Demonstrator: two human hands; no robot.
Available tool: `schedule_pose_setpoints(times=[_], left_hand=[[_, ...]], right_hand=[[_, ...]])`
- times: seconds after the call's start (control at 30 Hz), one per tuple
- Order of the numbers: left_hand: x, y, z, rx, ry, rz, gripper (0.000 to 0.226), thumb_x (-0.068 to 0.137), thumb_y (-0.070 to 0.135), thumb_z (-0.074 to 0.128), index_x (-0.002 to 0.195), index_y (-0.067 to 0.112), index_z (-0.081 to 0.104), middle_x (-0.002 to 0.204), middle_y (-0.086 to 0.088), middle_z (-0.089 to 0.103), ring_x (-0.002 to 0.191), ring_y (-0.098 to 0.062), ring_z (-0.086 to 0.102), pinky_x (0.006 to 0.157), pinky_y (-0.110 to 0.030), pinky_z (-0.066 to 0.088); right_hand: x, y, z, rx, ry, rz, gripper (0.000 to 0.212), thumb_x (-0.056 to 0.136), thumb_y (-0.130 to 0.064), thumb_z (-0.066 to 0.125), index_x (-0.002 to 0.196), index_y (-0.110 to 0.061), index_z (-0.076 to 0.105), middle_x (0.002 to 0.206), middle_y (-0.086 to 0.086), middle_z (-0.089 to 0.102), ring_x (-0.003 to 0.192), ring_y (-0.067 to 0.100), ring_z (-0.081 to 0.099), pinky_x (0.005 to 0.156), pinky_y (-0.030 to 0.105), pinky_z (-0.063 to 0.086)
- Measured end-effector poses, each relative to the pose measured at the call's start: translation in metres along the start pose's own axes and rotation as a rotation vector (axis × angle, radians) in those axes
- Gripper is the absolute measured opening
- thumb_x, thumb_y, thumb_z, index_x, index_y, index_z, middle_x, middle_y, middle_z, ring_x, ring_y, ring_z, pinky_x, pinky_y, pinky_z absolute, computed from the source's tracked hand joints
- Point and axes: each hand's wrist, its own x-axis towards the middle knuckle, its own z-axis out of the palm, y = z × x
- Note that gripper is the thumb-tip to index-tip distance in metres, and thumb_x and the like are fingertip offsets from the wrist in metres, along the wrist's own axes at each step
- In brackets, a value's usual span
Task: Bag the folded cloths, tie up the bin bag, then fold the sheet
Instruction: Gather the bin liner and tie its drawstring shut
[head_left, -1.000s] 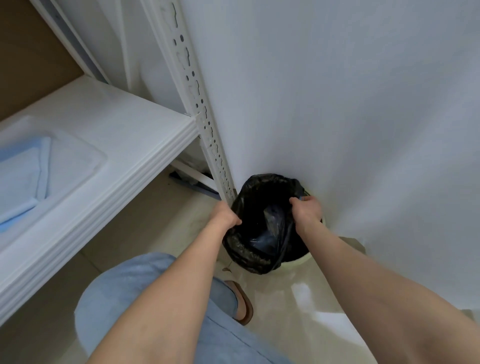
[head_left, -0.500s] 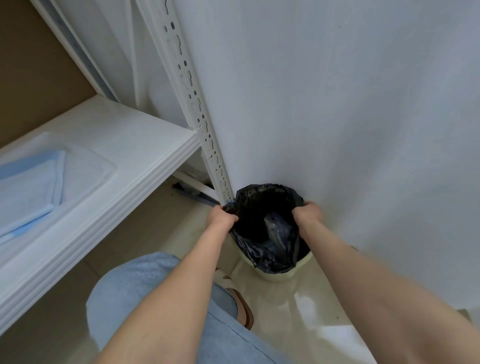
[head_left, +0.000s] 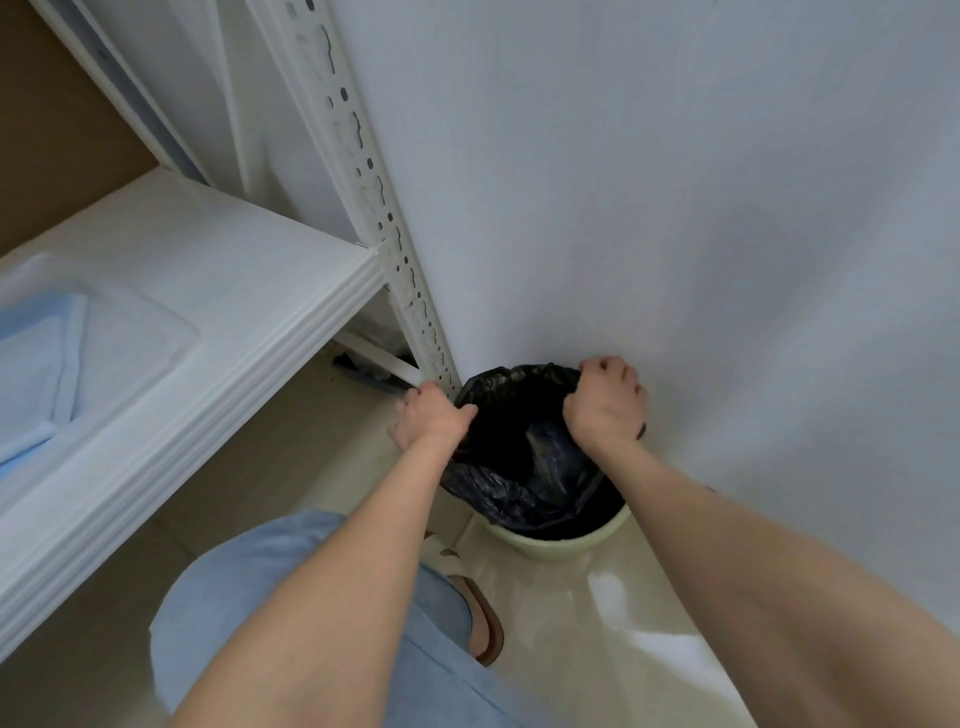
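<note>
Floor-level bin bag (head_left: 519, 467) between gripping hands

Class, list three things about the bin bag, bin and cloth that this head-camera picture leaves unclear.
1. Contents of the crinkled black plastic bin bag: head view, too dark inside.
2. Each grip on the rim: left hand and right hand cover their own fingers.
3. Folded light-blue cloth on the white shelf: cut off by the left edge.
</note>
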Motion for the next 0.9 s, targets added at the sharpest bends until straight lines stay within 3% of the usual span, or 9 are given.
schedule_pose_setpoints(times=[0.1,0.17,0.33,0.47,0.67,0.77,0.8,0.9], left_hand=[[0.012,0.010,0.010,0.083,-0.074,0.034,0.067,0.083,0.056,0.060,0.135,0.016,0.045,0.138,-0.007,0.050,0.130,-0.028,0.042,0.100,-0.042,0.036],[0.018,0.014,0.016,0.106,-0.091,0.011,0.055,0.085,0.056,0.058,0.125,0.018,0.053,0.128,-0.006,0.058,0.123,-0.027,0.049,0.096,-0.041,0.036],[0.026,0.017,0.019,-0.104,-0.026,-0.075,0.021,0.089,0.038,0.059,0.106,0.031,0.068,0.117,0.001,0.066,0.113,-0.022,0.058,0.095,-0.035,0.042],[0.029,0.016,0.008,-0.316,0.052,-0.147,0.025,0.095,0.022,0.047,0.107,0.029,0.067,0.118,0.000,0.065,0.108,-0.024,0.060,0.081,-0.030,0.044],[0.022,0.009,0.001,-0.614,0.192,-0.235,0.022,0.096,0.017,0.043,0.101,0.020,0.064,0.111,-0.005,0.065,0.095,-0.027,0.060,0.079,-0.030,0.049],[0.016,0.009,0.001,-0.696,0.172,-0.202,0.018,0.093,0.016,0.049,0.101,0.022,0.063,0.117,-0.007,0.063,0.101,-0.028,0.060,0.083,-0.030,0.048],[0.013,0.007,-0.001,-0.677,0.141,-0.202,0.021,0.091,0.017,0.053,0.110,0.023,0.061,0.124,-0.008,0.058,0.108,-0.028,0.057,0.088,-0.032,0.048],[-0.001,-0.005,-0.006,-0.516,0.069,-0.287,0.064,0.082,0.030,0.069,0.138,0.019,0.040,0.140,-0.013,0.041,0.130,-0.032,0.039,0.106,-0.042,0.038]], right_hand=[[0.008,-0.009,0.008,-0.137,-0.071,-0.035,0.043,0.090,-0.022,0.055,0.129,-0.006,0.047,0.135,0.015,0.045,0.124,0.033,0.039,0.095,0.038,0.036],[0.015,-0.011,0.008,-0.137,-0.100,0.008,0.041,0.090,-0.018,0.056,0.128,-0.006,0.049,0.132,0.014,0.049,0.123,0.031,0.044,0.094,0.037,0.040],[0.027,-0.007,0.000,0.203,-0.212,0.239,0.032,0.091,-0.010,0.048,0.119,-0.011,0.062,0.125,0.011,0.061,0.114,0.030,0.059,0.090,0.033,0.046],[0.029,-0.003,-0.006,0.475,-0.101,0.317,0.037,0.086,-0.008,0.043,0.116,-0.018,0.062,0.125,0.011,0.058,0.110,0.032,0.058,0.089,0.032,0.043],[0.022,0.011,-0.016,0.571,-0.014,0.412,0.031,0.088,-0.005,0.036,0.102,-0.016,0.061,0.122,0.015,0.048,0.093,0.035,0.057,0.087,0.032,0.043],[0.016,0.014,-0.020,0.612,-0.020,0.400,0.036,0.088,-0.006,0.037,0.113,-0.018,0.059,0.127,0.014,0.044,0.099,0.035,0.057,0.093,0.034,0.044],[0.013,0.015,-0.021,0.621,-0.034,0.400,0.038,0.088,-0.007,0.040,0.122,-0.018,0.054,0.131,0.013,0.042,0.104,0.035,0.057,0.095,0.035,0.044],[0.002,0.016,-0.020,0.596,-0.117,0.450,0.054,0.089,-0.017,0.054,0.139,-0.012,0.035,0.141,0.016,0.037,0.123,0.037,0.046,0.102,0.039,0.038]])
